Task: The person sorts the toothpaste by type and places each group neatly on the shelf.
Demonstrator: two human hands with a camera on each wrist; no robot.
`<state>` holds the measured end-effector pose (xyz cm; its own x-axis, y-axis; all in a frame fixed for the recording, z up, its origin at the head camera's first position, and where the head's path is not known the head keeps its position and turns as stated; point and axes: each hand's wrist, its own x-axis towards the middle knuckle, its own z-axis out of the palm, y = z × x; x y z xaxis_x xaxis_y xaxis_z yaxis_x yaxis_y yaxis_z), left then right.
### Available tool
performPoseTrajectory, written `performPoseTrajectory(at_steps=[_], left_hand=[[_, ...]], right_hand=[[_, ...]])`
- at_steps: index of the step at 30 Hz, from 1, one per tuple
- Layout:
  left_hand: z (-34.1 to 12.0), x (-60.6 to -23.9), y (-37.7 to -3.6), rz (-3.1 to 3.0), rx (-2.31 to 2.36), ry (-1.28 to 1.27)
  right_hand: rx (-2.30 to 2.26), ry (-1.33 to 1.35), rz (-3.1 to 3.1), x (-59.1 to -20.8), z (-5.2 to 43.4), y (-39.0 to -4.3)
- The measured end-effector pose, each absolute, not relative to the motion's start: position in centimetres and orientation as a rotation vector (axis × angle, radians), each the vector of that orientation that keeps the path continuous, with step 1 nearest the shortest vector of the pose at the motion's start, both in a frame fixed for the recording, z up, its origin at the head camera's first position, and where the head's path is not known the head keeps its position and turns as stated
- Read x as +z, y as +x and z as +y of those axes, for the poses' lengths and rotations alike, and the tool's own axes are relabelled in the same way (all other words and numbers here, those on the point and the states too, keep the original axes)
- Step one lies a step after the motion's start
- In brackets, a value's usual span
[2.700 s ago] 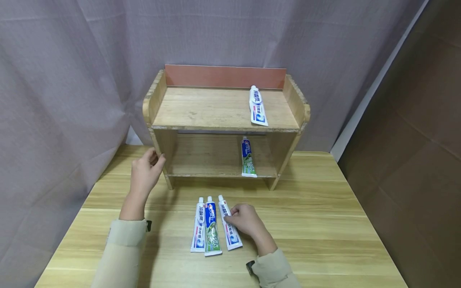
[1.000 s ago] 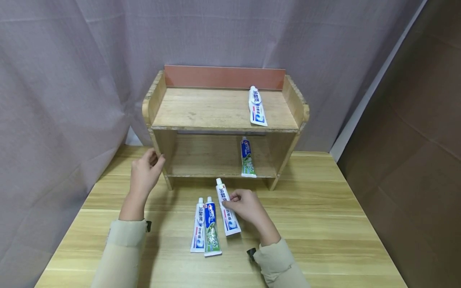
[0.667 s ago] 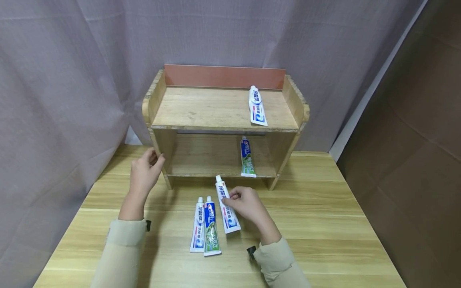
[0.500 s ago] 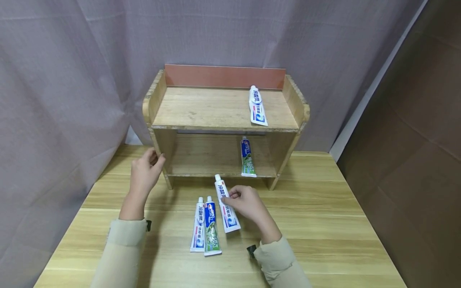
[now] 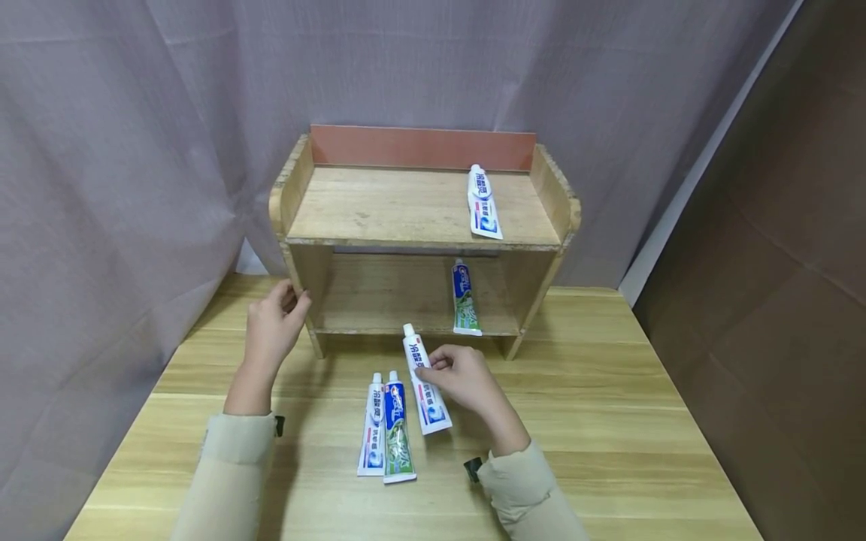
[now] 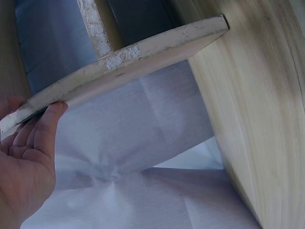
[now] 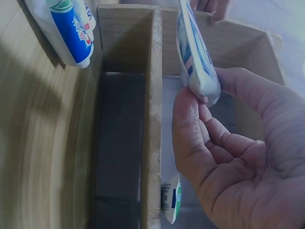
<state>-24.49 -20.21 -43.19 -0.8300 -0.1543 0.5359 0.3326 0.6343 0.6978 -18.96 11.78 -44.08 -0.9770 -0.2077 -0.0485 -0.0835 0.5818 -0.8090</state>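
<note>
Between thumb and fingers, my right hand (image 5: 463, 378) pinches a white toothpaste tube (image 5: 428, 398), held cap-forward above the table. In the right wrist view the tube (image 7: 196, 57) is seen edge-on in that grip. My left hand (image 5: 274, 323) holds the left side panel of a small wooden shelf (image 5: 426, 240); the left wrist view has its fingers on the panel's edge (image 6: 157, 45). Left of the held tube, a white toothpaste tube (image 5: 372, 443) and a blue-green toothpaste tube (image 5: 398, 443) lie side by side on the table.
Another white toothpaste tube (image 5: 483, 203) lies on the top board, right of its middle. Below it, a blue-green toothpaste tube (image 5: 464, 297) lies on the lower board. A grey curtain (image 5: 419, 60) hangs behind the shelf, and a brown panel (image 5: 764, 188) stands at the right.
The right hand has lifted the white toothpaste tube off the table and moved it forward toward the shelf, more slowly in the last second. The left hand stays on the side panel.
</note>
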Motion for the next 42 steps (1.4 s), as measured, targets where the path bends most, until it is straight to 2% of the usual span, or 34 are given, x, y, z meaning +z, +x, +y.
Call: performPoseTrajectory(at_steps=[42], left_hand=[[-20.1, -43.2, -24.6, -2.286, -1.139, -0.108]], right_hand=[[-1.429, -0.421, 2.755, -38.2, 12.3, -19.4]])
